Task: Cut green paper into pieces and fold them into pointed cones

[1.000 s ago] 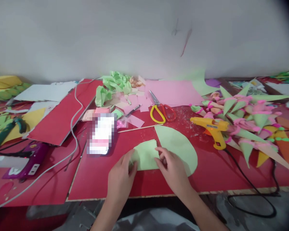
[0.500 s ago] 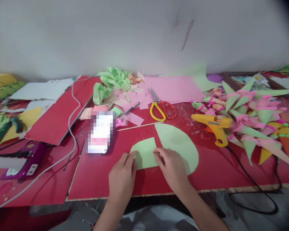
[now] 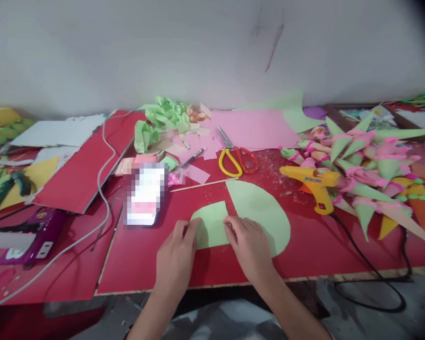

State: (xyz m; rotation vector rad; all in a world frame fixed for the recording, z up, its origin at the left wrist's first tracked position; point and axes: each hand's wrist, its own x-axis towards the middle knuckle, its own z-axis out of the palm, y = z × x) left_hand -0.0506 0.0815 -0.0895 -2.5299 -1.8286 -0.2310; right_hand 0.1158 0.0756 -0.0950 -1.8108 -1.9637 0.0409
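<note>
"Red table (image 3: 212, 267). Sheet (image 3: 212, 224)?"
"Green one, six o'clock of view."
"Fingers?"
"Right hand (image 3: 250, 245) closed, pinching its three-o'clock edge. Left hand (image 3: 176, 255) at nine-o'clock edge; can't tell if gripping."

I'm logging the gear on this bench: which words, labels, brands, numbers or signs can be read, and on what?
No text can be read for certain.
Yellow glue gun: small print on its side, too small and blurred to read.
Purple device: a large white mark, perhaps a number, but too unclear to quote.
Phone: its screen is pixelated, so nothing on it can be read.
</note>
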